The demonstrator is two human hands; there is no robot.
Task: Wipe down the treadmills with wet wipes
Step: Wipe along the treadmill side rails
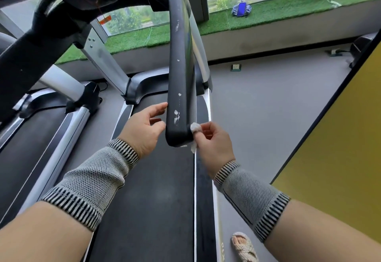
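Treadmill handrail (181, 72), black and flecked with white marks, slopes down toward me above the running belt (152, 179), its rounded end between my two hands. My right hand (212, 142) pinches a small bunched wet wipe (194, 127) in curled fingers (199, 132) and presses it against the rail's lower right edge, near the tip. My left hand (144, 127) hangs just beside the rail's left side with fingers loose and spread, gripping nothing, and both wrists wear striped knit sleeves (90, 181).
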